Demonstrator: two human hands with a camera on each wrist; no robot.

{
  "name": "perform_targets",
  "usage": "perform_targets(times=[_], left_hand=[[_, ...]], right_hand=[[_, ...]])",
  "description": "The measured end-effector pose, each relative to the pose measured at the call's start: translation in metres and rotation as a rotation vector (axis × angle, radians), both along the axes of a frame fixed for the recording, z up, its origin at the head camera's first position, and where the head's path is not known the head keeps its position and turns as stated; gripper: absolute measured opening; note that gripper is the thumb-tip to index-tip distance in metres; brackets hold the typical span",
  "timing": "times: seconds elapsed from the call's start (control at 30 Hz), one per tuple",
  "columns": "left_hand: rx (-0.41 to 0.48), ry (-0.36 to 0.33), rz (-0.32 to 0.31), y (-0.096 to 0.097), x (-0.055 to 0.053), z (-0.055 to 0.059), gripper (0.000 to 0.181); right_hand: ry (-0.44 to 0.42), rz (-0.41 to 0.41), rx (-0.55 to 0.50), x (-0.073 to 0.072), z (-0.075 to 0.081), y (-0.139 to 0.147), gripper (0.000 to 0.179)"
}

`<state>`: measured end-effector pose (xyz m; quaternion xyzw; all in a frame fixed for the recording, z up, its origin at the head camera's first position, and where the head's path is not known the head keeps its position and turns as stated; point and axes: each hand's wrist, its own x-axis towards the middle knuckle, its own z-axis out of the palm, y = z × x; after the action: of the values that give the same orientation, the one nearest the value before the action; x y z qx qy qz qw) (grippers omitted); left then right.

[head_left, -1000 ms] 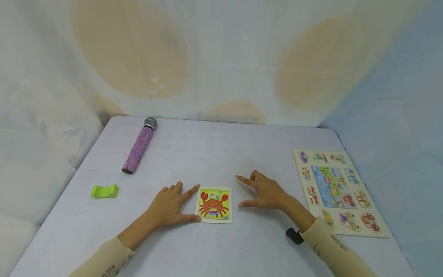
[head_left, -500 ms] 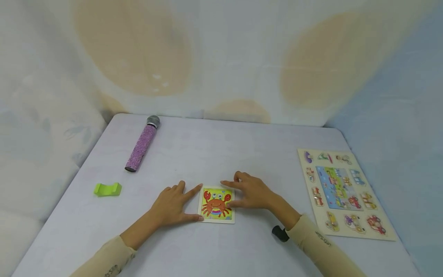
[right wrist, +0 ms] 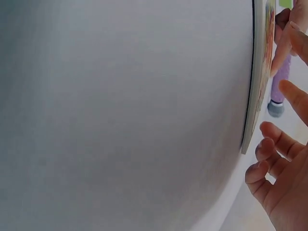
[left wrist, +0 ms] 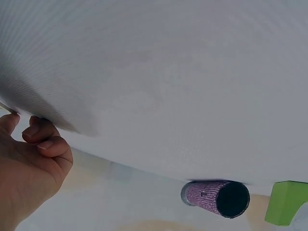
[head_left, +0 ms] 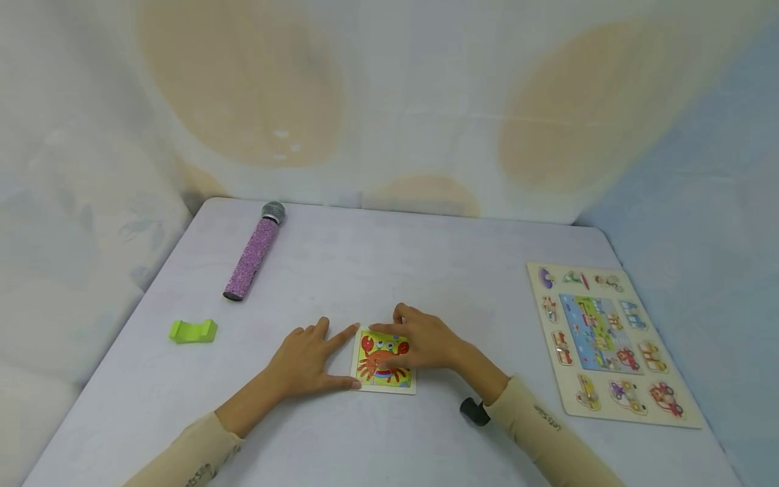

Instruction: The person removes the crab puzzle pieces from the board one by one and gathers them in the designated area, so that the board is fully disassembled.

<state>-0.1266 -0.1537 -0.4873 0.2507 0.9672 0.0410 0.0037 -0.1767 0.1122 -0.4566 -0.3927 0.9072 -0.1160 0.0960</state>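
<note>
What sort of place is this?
Perhaps a small screened-off tabletop set up for play or filming, though the wider room is out of view. Pale printed hangings surround the table behind and on both sides, and it holds a small crab picture and a larger picture board.

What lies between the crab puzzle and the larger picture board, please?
Between the crab puzzle and picture board, the head view shows part of the right hand, its wrist, the beige sleeve and a black object beside the sleeve.
</note>
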Motion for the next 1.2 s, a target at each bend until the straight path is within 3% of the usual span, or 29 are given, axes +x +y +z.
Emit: perform_targets(times=[0.47, 0.67, 0.93, 1.2], left_hand=[[0.007, -0.001, -0.011, 0.0, -0.002, -0.003, 0.103], [0.013, -0.007, -0.008, 0.002, -0.002, -0.002, 0.104], [-0.003, -0.012, -0.003, 0.002, -0.002, 0.005, 0.105], [-0.007, -0.052, 0.018, 0.002, -0.003, 0.006, 0.106]], right_hand=[[-0.027, 0.075, -0.056, -0.012, 0.003, -0.017, 0.036], [-0.025, 0.071, 0.001, -0.014, 0.001, -0.017, 0.039], [0.043, 0.078, 0.13, -0.017, 0.004, -0.02, 0.045], [-0.066, 0.089, 0.074, -0.021, 0.006, -0.025, 0.046]])
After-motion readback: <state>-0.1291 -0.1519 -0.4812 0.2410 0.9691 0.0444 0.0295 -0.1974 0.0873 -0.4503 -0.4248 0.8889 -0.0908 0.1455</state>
